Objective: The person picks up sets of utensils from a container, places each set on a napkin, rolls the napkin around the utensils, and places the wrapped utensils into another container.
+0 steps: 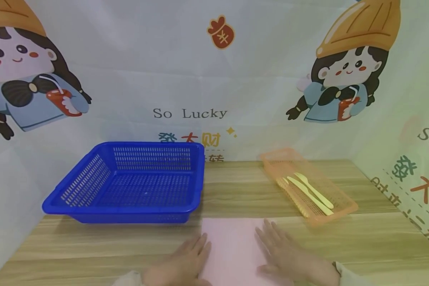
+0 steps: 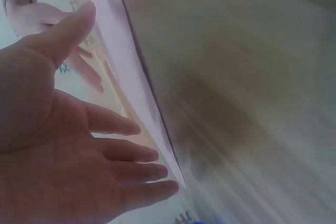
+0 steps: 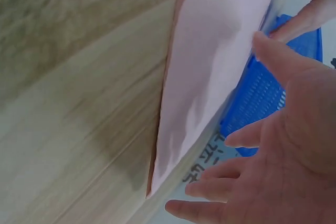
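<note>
A flat pink sheet (image 1: 232, 250), paper or thin cloth, lies on the wooden table at the front, between my two hands. My left hand (image 1: 186, 262) is at its left edge, fingers extended forward. Along the opposite edge is my right hand (image 1: 286, 254), its fingers straight and spread. In the left wrist view the left hand (image 2: 79, 145) has straight, apart fingers beside the pink sheet (image 2: 131, 72). The right wrist view shows the right hand (image 3: 273, 150) likewise stretched out by the pink sheet (image 3: 205, 61). Neither hand grips anything.
A blue plastic basket (image 1: 123, 210) stands at the back left. At the back right, an orange basket (image 1: 343, 206) holds a yellow knife (image 1: 311, 196) and a yellow fork (image 1: 316, 191). A printed cloth (image 1: 196, 87) hangs behind the wooden table (image 1: 357, 234).
</note>
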Action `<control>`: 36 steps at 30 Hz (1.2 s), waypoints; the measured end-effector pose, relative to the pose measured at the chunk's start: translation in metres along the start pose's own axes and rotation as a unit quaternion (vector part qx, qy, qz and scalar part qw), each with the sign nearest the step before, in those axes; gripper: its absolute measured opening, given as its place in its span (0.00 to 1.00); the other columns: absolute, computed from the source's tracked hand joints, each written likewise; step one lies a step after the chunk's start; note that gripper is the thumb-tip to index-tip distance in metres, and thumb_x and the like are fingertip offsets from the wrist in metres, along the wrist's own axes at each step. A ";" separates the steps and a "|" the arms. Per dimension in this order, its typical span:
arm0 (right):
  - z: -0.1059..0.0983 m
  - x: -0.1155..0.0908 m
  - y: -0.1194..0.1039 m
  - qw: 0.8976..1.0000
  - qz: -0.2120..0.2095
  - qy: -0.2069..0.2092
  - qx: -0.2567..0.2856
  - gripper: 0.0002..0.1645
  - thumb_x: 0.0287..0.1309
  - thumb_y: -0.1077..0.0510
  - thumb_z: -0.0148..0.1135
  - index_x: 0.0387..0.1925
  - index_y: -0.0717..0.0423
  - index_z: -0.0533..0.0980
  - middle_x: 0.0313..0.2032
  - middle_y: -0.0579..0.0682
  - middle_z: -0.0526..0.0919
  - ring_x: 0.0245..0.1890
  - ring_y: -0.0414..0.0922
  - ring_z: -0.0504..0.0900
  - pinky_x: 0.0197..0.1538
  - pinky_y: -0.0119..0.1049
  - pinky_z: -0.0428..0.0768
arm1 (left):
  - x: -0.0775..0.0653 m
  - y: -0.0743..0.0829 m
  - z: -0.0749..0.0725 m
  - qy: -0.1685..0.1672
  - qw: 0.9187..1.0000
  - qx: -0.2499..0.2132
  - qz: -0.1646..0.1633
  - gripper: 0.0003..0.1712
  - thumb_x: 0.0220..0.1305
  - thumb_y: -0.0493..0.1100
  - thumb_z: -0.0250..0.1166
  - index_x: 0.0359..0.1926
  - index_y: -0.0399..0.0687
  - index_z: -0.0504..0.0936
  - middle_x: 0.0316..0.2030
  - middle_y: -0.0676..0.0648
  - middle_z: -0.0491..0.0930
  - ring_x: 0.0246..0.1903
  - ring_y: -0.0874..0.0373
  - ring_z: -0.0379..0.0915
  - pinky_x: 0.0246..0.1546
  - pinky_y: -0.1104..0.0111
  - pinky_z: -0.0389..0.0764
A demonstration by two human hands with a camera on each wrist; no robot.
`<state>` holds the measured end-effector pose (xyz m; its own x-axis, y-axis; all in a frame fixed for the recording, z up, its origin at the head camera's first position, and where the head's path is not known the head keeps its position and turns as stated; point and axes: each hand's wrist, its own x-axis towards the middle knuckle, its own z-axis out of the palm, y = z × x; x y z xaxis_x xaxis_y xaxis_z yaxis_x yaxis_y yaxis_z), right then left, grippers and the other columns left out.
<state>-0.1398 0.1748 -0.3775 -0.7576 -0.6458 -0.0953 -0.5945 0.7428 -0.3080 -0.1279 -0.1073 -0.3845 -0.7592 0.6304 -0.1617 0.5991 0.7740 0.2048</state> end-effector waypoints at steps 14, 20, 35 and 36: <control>0.003 0.000 -0.010 0.996 -0.033 -0.030 -0.072 0.32 0.58 0.50 0.51 0.62 0.58 0.61 0.64 0.59 0.56 0.64 0.53 0.54 0.60 0.51 0.61 | 0.010 0.011 0.003 -0.031 0.999 0.025 0.004 0.44 0.50 0.67 0.55 0.62 0.47 0.63 0.60 0.28 0.56 0.61 0.35 0.50 0.57 0.52 0.62; 0.006 -0.002 -0.011 0.996 -0.025 -0.030 -0.075 0.31 0.60 0.48 0.49 0.62 0.57 0.61 0.64 0.58 0.57 0.64 0.53 0.55 0.60 0.49 0.62 | 0.013 0.013 0.000 -0.029 0.999 0.029 0.000 0.41 0.50 0.63 0.57 0.60 0.43 0.66 0.59 0.26 0.57 0.59 0.33 0.51 0.58 0.53 0.62; 0.010 -0.005 -0.018 0.990 -0.044 -0.008 -0.137 0.30 0.56 0.45 0.51 0.54 0.60 0.67 0.54 0.60 0.68 0.53 0.54 0.69 0.50 0.46 0.73 | 0.028 0.031 0.004 -0.015 0.997 0.069 -0.029 0.50 0.45 0.64 0.62 0.62 0.37 0.60 0.60 0.32 0.59 0.61 0.40 0.53 0.60 0.60 0.60; 0.010 -0.004 -0.018 0.987 -0.059 0.006 -0.151 0.29 0.55 0.46 0.52 0.53 0.60 0.69 0.51 0.58 0.70 0.50 0.53 0.71 0.48 0.44 0.75 | 0.028 0.031 0.004 -0.017 0.997 0.067 -0.026 0.49 0.45 0.64 0.62 0.63 0.41 0.60 0.60 0.32 0.59 0.61 0.40 0.53 0.59 0.58 0.61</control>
<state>-0.1231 0.1628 -0.3816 -0.6804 -0.7300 -0.0644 -0.7305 0.6826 -0.0203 -0.1296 -0.0654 -0.3864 -0.7822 0.5898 -0.2009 0.5900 0.8048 0.0653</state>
